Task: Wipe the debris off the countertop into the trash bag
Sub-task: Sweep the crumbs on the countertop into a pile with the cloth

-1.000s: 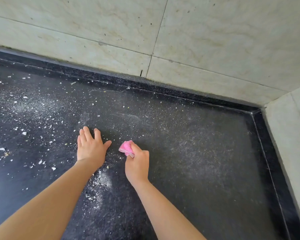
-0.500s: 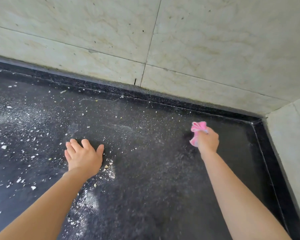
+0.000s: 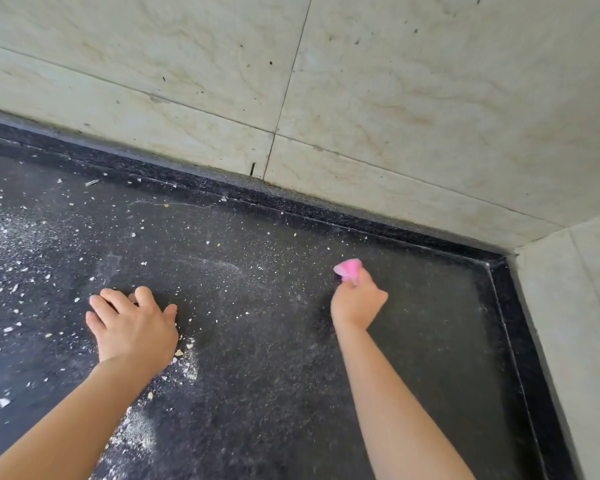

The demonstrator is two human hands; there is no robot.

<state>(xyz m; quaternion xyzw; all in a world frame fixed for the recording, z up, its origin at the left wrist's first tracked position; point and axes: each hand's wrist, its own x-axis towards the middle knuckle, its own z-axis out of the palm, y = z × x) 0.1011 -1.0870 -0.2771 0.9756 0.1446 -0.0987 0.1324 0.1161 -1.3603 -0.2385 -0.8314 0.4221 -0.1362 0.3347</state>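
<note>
The black speckled countertop [image 3: 291, 393] fills the lower view. White debris [image 3: 14, 271] of crumbs and dust is scattered over its left part, and a small pile [image 3: 187, 362] lies beside my left wrist. My left hand [image 3: 132, 323] rests flat on the counter, fingers spread, holding nothing. My right hand [image 3: 357, 303] is closed on a bunched pink cloth [image 3: 349, 270], pressed to the counter right of centre. No trash bag is in view.
A raised black lip [image 3: 326, 209] runs along the back and the right side [image 3: 520, 375] of the counter. Pale marbled wall tiles [image 3: 395, 98] rise behind it and on the right [image 3: 575, 341], forming a corner at the far right.
My right hand swept the pink cloth from beside the left hand out to the right, then came back a little leftward. The left hand stayed flat in place.
</note>
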